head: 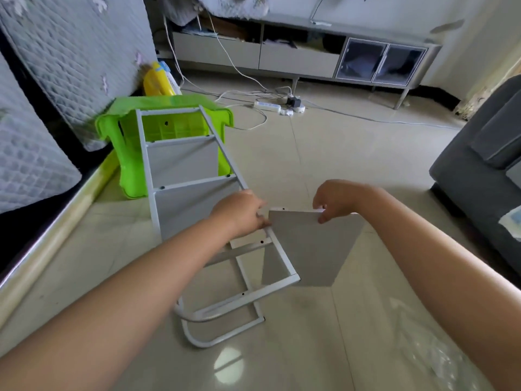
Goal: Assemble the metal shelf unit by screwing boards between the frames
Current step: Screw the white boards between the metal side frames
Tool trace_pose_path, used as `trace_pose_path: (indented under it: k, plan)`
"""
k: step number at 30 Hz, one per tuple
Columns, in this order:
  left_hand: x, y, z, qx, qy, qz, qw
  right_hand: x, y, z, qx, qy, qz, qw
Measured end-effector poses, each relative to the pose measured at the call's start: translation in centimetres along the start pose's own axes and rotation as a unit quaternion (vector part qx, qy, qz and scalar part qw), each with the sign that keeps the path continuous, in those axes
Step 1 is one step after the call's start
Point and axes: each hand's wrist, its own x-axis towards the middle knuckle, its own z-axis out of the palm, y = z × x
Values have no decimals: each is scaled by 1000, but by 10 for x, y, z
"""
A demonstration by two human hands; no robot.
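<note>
Both hands (238,214) (337,200) outstretched, fingers curled, pinching

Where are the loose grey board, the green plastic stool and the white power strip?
loose grey board (310,249): head view, middle of its flat face.
green plastic stool (128,153): head view, its near leg.
white power strip (267,105): head view, its top.

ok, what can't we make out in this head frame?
- Left hand: fingertips hidden behind the loose board, grip unclear.
- Screws: too small to tell if any sit in the frame holes.
- Second frame: mostly hidden under fitted boards.
- Green stool: partly covered by the shelf.
</note>
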Motion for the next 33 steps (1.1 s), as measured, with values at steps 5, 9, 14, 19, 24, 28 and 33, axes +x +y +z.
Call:
trace_pose_path:
  k: [5, 9, 14, 19, 24, 28, 33]
  plan:
    - [-30, 3, -13, 127, -198, 18, 972, -5, 1, 10, 16, 12, -25, 999]
    - [-44, 1, 0, 176, -182, 8, 968, -7, -1, 27, 10, 21, -53, 998]
    - [-50, -9, -5, 181, -149, 24, 972, -13, -8, 45, 18, 52, -72, 996]
    - [-47, -23, -8, 190, -147, 58, 969, -8, -18, 60, 104, 108, -112, 982]
    - [-42, -39, -12, 187, -136, 59, 971, -2, -42, 65, 239, 180, -152, 942]
    - [-38, -47, -13, 161, -134, 60, 976, 12, -62, 68, 262, 208, -167, 928]
    - [-39, -44, -10, 206, -120, 43, 970, 26, -77, 66, 259, 251, -156, 919]
